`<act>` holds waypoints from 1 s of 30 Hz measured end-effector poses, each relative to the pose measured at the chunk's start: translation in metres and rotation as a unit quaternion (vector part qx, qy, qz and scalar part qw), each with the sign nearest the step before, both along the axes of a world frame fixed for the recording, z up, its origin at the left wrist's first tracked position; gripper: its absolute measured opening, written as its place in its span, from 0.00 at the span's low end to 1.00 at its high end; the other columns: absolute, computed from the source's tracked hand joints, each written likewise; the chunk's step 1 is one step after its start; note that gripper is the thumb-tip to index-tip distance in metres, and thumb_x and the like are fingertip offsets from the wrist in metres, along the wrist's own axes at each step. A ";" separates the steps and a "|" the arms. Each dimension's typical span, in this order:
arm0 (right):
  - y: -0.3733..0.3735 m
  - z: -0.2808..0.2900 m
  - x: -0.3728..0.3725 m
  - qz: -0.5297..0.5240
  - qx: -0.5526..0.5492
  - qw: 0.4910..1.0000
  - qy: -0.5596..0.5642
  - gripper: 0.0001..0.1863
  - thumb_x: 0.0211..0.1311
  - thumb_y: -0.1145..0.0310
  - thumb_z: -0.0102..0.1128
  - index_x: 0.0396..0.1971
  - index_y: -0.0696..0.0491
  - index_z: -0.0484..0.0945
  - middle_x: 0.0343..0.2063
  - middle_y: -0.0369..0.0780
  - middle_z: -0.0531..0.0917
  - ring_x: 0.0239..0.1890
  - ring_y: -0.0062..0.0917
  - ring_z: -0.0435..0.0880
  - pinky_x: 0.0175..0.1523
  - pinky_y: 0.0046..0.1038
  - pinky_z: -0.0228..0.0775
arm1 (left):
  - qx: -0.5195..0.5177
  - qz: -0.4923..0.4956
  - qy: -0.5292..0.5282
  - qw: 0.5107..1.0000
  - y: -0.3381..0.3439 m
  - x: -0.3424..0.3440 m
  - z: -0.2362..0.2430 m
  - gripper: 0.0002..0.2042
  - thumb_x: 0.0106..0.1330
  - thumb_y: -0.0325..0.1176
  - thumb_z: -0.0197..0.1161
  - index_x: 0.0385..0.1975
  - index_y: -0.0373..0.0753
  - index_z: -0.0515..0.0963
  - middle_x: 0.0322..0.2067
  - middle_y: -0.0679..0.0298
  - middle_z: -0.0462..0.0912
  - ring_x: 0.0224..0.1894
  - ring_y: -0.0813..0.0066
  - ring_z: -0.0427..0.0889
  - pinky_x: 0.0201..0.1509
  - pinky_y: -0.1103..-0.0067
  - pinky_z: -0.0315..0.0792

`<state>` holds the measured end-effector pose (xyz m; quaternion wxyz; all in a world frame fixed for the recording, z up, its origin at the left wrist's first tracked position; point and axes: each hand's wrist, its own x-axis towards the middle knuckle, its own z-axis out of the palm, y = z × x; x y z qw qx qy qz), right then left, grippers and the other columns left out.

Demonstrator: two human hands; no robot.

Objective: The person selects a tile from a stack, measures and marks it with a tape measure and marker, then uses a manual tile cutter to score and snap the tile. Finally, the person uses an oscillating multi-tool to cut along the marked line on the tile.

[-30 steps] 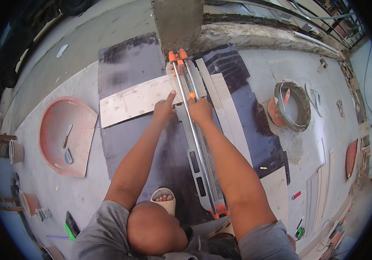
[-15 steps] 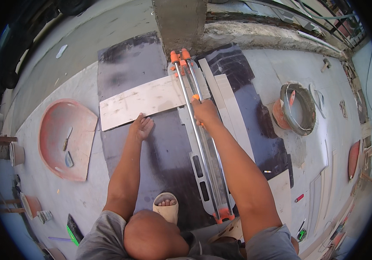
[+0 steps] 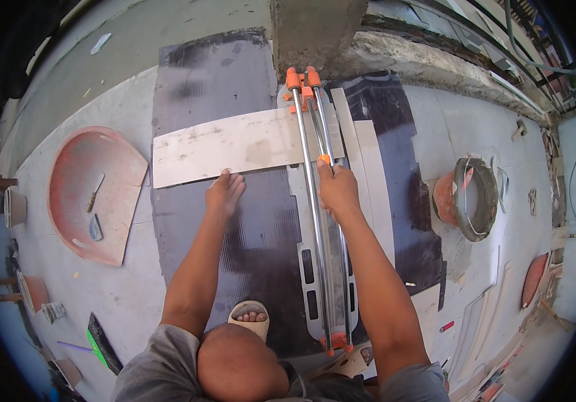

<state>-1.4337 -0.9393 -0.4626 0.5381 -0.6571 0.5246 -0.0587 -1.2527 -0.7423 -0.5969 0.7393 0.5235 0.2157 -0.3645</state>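
A manual tile cutter (image 3: 320, 254) with two chrome rails and orange ends lies lengthwise in front of me. A long, pale tile (image 3: 224, 147) sits crosswise on it, passing beneath the rails and reaching out to the left. My right hand (image 3: 337, 187) is closed around the cutter's handle, just nearer than the tile; an orange knob (image 3: 325, 159) shows above my fist. At the tile's near edge rests my left hand (image 3: 225, 193), fingers loosely extended and touching that edge. The handle's lower part is hidden by my right hand.
Dark ribbed sheets (image 3: 254, 234) lie under the cutter. A reddish cut-open basin (image 3: 77, 201) with small tools is left. Right are pale tile strips (image 3: 376, 181) and a mortar-crusted bucket (image 3: 465, 201). A concrete post (image 3: 314, 33) stands beyond. My sandalled foot (image 3: 251, 318) is close by.
My right hand has slid a little nearer along the rails with the handle. My left hand stays at the tile's near edge. The whole view has shifted slightly.
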 end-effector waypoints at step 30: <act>0.007 -0.022 0.007 0.071 -0.144 0.983 0.093 0.23 0.71 0.58 0.44 0.37 0.65 0.79 0.25 0.55 0.83 0.25 0.44 0.85 0.32 0.41 0.76 | 0.148 -0.386 0.010 0.910 -0.160 -0.076 0.109 0.14 0.48 0.38 0.73 0.24 0.34 0.81 0.23 0.60 0.80 0.24 0.70 0.77 0.29 0.72 0.70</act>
